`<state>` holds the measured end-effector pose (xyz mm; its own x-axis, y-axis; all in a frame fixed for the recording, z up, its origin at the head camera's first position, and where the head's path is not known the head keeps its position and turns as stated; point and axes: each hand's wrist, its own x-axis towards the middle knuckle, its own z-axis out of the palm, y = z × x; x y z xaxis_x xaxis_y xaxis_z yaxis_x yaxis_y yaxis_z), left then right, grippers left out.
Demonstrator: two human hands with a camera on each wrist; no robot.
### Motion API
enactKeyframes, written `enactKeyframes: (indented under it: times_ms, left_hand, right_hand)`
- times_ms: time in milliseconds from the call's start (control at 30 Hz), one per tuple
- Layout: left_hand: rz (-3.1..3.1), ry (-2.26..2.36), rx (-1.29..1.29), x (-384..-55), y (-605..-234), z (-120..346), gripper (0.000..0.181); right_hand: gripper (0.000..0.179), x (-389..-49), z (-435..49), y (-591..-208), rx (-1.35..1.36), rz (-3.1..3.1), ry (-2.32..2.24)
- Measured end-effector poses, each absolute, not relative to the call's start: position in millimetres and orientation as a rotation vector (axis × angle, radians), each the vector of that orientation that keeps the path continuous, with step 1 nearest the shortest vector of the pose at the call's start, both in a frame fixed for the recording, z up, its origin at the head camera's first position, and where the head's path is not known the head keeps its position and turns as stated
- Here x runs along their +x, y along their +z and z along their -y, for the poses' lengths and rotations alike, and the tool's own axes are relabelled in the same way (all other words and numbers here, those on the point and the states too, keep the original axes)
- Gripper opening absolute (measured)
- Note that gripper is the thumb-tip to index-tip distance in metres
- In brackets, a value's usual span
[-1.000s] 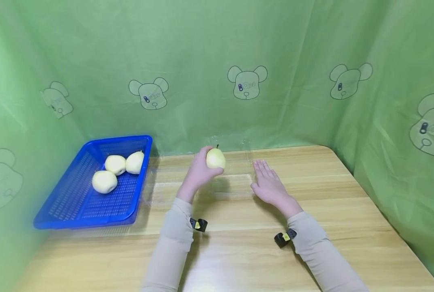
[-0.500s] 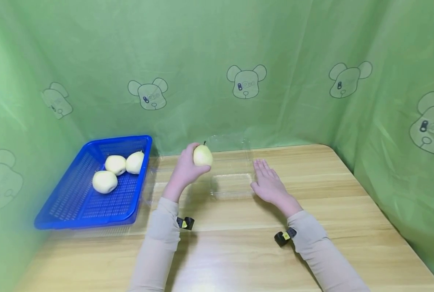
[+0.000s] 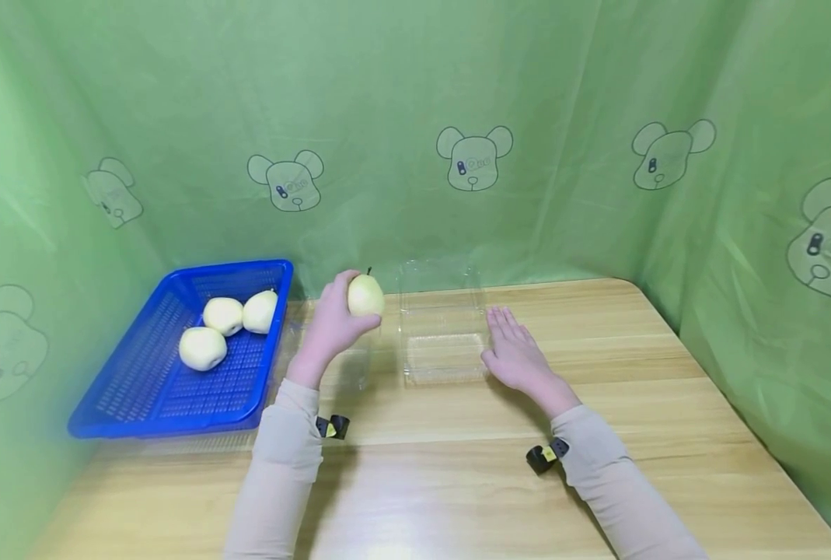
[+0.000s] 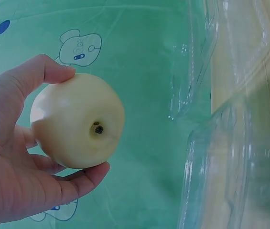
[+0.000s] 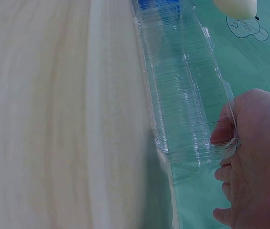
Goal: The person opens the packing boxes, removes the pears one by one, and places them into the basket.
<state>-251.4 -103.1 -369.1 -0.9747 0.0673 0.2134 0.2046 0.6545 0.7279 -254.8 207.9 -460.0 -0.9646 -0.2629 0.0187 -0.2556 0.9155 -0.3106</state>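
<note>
My left hand (image 3: pixel 331 323) grips a pale yellow pear (image 3: pixel 366 296) above the table, its stem up. In the left wrist view the thumb lies over one side of the pear (image 4: pixel 80 121) and the fingers curl under the other. A clear plastic box (image 3: pixel 446 356) with a raised lid stands in front of me. My right hand (image 3: pixel 516 354) rests at its right side with straight fingers. In the right wrist view the thumb shows against the end wall of the box (image 5: pixel 182 95). A second clear container (image 3: pixel 352 369) is partly hidden behind my left hand.
A blue plastic basket (image 3: pixel 247 412) on the left holds three pears (image 3: pixel 203 348). The wooden table (image 3: pixel 457 482) meets a green curtain (image 3: pixel 387 218) printed with bear heads at the back and sides.
My left hand has carried the pear leftward, from over the clear box to over the second container. My right hand has kept its place at the box's side.
</note>
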Motion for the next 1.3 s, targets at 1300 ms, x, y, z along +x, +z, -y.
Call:
enactKeyframes:
  times_ms: [1300]
  left_hand:
    - [2.703,-1.084,-0.142,-239.8,-340.8,164.8,0.083]
  right_hand:
    - [0.073,-253.3,-207.3,-460.0,-0.417,-3.069,-0.502]
